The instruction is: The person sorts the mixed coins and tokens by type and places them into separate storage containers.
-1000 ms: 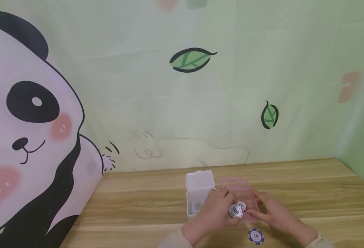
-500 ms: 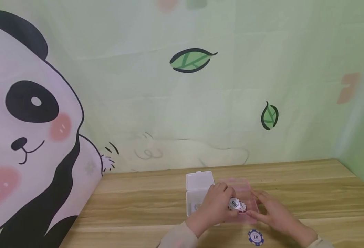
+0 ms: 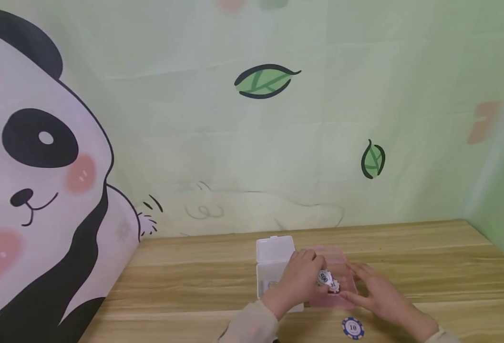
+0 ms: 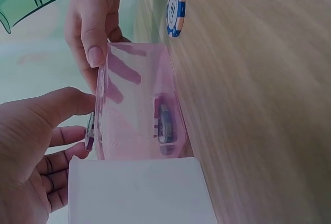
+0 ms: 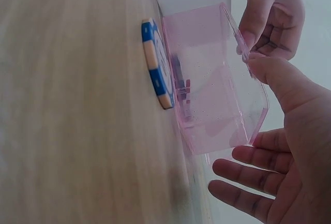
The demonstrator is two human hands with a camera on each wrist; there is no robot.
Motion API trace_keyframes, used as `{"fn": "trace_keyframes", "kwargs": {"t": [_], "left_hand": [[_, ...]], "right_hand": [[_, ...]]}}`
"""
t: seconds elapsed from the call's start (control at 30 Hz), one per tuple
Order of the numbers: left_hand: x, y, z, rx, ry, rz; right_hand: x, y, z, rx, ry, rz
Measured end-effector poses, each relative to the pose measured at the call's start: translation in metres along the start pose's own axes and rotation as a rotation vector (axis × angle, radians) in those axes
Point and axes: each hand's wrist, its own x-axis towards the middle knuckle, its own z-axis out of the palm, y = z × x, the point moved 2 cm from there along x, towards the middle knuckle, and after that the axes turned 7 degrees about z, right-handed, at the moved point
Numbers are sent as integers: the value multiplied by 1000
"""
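Observation:
My left hand (image 3: 319, 275) pinches a white poker chip (image 3: 326, 278) marked 500 and holds it tilted in the mouth of an open pink clear box (image 3: 345, 286). In the left wrist view the left hand (image 4: 85, 123) keeps that white chip (image 4: 90, 132) at the pink box's (image 4: 135, 100) rim, and another chip (image 4: 164, 123) lies inside. My right hand (image 3: 363, 290) rests at the box's near right corner. Its thumb (image 5: 276, 76) touches the rim and its fingers (image 5: 248, 168) are straight. A blue chip (image 3: 353, 328) marked 10 lies on the table just in front of the box.
An open white box (image 3: 272, 259) with its lid up stands touching the pink box's left side on the wooden table (image 3: 191, 281). A wall cloth with a panda (image 3: 37, 190) and leaves rises behind and at the left.
My left hand has carried the white chip a little away from me and down into the pink box's mouth, tilting it from face-up to nearly on edge. The right hand has stayed put.

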Motion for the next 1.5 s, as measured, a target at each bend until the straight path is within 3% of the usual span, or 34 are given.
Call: {"fn": "trace_keyframes", "kwargs": {"t": [0.73, 1.13, 1.5], "left_hand": [[13, 0, 11, 159, -118, 20], [12, -2, 13, 173, -109, 42], [6, -1, 6, 166, -27, 60]], "right_hand": [[-1, -1, -3, 8, -19, -8], [0, -3, -3, 14, -31, 13], [0, 0, -2, 28, -42, 25]]}}
